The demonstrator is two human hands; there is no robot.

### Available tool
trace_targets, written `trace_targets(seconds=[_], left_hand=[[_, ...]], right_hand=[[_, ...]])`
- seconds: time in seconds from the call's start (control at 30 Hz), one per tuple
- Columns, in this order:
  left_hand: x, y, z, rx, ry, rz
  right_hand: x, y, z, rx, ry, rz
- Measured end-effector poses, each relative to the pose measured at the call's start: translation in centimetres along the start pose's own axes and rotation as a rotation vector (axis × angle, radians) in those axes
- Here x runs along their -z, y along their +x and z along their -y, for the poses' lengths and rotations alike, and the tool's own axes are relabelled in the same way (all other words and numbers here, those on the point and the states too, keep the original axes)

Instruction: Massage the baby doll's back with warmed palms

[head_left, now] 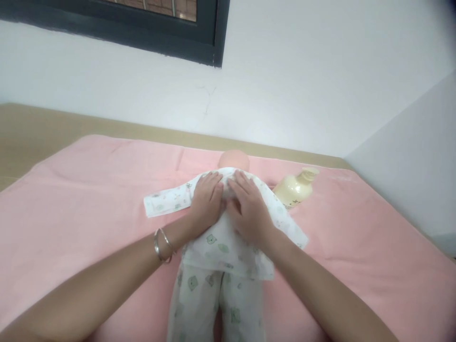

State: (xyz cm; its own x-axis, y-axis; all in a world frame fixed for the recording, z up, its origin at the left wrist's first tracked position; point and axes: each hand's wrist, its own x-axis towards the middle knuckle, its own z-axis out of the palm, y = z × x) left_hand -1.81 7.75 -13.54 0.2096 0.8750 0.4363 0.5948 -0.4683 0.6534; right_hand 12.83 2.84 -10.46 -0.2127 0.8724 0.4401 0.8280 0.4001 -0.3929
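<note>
A baby doll, its bald head toward the wall, lies on a pink sheet. It wears a white printed top and matching trousers. My left hand rests flat on the upper part of the top, fingers stretched toward the head. Beside it, my right hand lies flat on the other side of the chest area, fingers extended. One sleeve spreads out to the left, the other slopes down to the right, partly behind my right forearm. The doll's face and hands are not visible.
A pale yellow pump bottle lies tilted on the pink sheet, right of the doll. Beyond the sheet runs a wooden surface edge against the white wall. A dark window frame is above.
</note>
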Motion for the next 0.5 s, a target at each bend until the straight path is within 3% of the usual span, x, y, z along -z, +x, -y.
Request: trace_targets(seconds=[0.17, 0.37, 0.5], left_hand=[[0.0, -0.2, -0.2, 0.047, -0.01, 0.018], [0.7, 0.9, 0.7, -0.011, 0.056, 0.056], [2.3, 2.8, 1.9, 0.054, 0.133, 0.124]], right_hand=[[0.6, -0.1, 0.0, 0.004, -0.002, -0.174], [0.4, 0.2, 0.4, 0.02, -0.059, 0.167], [3.5, 1.0, 0.6, -0.031, -0.051, 0.14]])
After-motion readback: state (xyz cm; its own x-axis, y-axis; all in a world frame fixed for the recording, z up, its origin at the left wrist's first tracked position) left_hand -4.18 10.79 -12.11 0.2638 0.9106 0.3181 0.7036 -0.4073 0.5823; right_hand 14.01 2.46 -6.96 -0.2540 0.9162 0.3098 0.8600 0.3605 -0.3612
